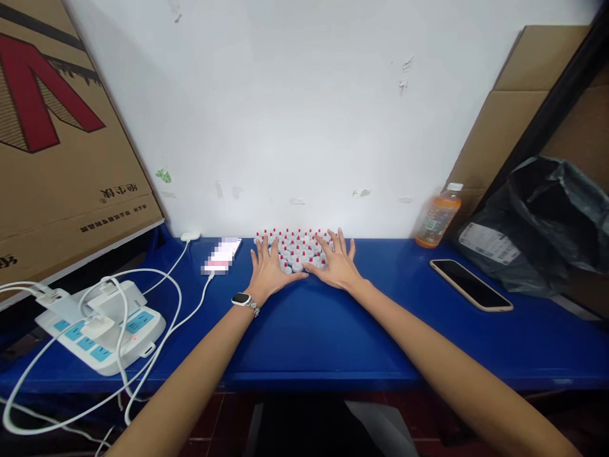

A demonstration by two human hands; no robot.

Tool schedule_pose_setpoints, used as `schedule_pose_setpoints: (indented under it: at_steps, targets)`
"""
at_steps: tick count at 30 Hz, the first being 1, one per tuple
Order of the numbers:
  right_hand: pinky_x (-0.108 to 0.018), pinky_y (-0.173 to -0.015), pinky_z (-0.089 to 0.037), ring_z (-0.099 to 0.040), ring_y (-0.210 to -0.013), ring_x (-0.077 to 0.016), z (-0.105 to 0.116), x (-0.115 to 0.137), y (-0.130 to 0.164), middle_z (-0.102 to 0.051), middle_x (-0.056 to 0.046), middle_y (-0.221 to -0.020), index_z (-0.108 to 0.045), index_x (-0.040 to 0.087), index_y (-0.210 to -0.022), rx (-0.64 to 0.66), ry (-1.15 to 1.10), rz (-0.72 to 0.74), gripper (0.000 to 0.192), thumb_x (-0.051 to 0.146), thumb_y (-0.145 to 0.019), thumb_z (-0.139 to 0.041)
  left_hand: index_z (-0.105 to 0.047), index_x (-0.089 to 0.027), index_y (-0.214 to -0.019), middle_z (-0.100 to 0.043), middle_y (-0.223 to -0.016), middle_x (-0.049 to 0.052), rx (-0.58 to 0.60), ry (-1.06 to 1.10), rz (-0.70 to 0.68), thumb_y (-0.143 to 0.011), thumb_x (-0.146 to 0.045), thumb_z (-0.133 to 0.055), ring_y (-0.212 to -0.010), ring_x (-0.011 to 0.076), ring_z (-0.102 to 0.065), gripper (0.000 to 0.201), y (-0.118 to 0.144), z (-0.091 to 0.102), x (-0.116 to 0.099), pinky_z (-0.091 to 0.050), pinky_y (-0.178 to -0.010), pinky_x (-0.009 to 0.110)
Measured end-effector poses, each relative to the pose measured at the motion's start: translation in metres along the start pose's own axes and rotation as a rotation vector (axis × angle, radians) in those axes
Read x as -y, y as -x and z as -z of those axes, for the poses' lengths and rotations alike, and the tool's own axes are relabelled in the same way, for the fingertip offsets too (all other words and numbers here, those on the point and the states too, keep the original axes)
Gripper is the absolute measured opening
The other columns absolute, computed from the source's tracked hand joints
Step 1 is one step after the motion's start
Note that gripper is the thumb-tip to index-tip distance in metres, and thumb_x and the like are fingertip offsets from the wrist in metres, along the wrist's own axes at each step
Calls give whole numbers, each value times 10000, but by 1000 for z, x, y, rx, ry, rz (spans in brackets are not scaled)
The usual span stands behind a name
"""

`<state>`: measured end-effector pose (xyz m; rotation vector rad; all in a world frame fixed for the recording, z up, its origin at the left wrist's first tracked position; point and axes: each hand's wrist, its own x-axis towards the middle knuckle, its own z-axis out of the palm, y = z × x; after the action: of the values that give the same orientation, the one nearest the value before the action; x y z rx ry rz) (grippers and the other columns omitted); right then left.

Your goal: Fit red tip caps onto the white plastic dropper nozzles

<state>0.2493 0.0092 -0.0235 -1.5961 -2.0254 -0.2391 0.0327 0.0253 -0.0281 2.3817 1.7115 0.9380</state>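
Several small white bottles with red tips [297, 247] stand packed together on the blue table against the white wall. My left hand [270, 271] rests at the cluster's left front side, fingers spread and thumb stretched toward the middle. At the right front side lies my right hand [335, 261], its fingers also spread and its thumb pointing inward. Between them the hands frame the group, and the thumb tips come close to each other at the front. Neither hand is closed round a bottle. Parts of the outer bottles are hidden behind the fingers. A smart band [242, 299] sits on my left wrist.
On the left are a white power strip [107, 358] with looping cables and a lit phone [228, 251] on a charging cable. An orange drink bottle [438, 219], a dark phone [471, 284] and a grey plastic bag [518, 235] stand or lie to the right. Cardboard [76, 171] flanks the table [314, 343].
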Motion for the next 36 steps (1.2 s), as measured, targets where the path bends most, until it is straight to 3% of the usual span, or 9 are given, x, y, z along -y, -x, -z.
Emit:
schedule_pose_setpoints:
  at_steps: [3,7,11,16,20,24,31,36]
  targets:
    - [-582,-1119,-210,-220,-1435,-379,13,1,12,-338,-172,-1519,-438,242,-1459,-65,-30,48,771,680,-832,-538,-224,-176,-1512,-106,-1622,230,-3,-27,-147,-623,-772,-696,-1517,411,-17,1169,9,9,-3,-69,-1200,634]
    - [-478,-983,-387,-435,-1227,-341,23,9,23,-509,-159,-1287,-562,221,-1315,-82,-90,47,553,507,-843,-597,-301,-202,-1472,-215,-1588,194,44,52,-235,-692,-661,-729,-1500,364,-181,1000,12,19,-7,-218,-1208,546]
    - [-403,-917,-435,-532,-1074,-283,22,17,25,-582,-123,-1134,-610,203,-1153,-72,-175,27,335,349,-853,-580,-413,-242,-1388,-382,-1474,122,19,165,-290,-814,-553,-666,-1397,289,-392,700,9,30,-8,-369,-1147,463]
    - [-311,-743,-446,-607,-828,-199,21,14,22,-653,-78,-1008,-577,191,-1103,21,-261,-131,294,321,-841,-600,-563,-235,-1198,-558,-1182,72,-58,216,-359,-928,-402,-551,-1169,237,-539,318,10,37,-17,-448,-1035,419]
    - [-268,-642,-383,-611,-732,-166,22,9,20,-685,-23,-837,-610,214,-1013,124,-260,-222,196,336,-859,-608,-584,-220,-1147,-583,-1086,67,-4,255,-421,-950,-381,-523,-1020,214,-574,262,11,31,-25,-481,-931,379]
    - [-262,-602,-332,-602,-704,-161,24,10,21,-689,-3,-795,-640,240,-928,171,-203,-234,122,334,-884,-578,-585,-216,-1124,-599,-1014,54,88,295,-444,-954,-381,-514,-914,191,-588,248,14,22,-29,-492,-846,344]
    - [-248,-634,-366,-604,-860,-173,36,25,32,-672,-56,-1011,-599,210,-899,101,-284,65,83,275,-864,-559,-519,-208,-978,-624,-940,45,157,205,-421,-989,-433,-425,-820,187,-607,244,22,21,-41,-472,-715,312]
    - [-260,-672,-424,-623,-700,-149,32,32,41,-701,-18,-839,-586,207,-893,156,-528,116,60,212,-860,-536,-485,-207,-964,-616,-881,46,190,-23,-467,-1037,-420,-263,-784,212,-607,317,26,20,-45,-447,-702,335]
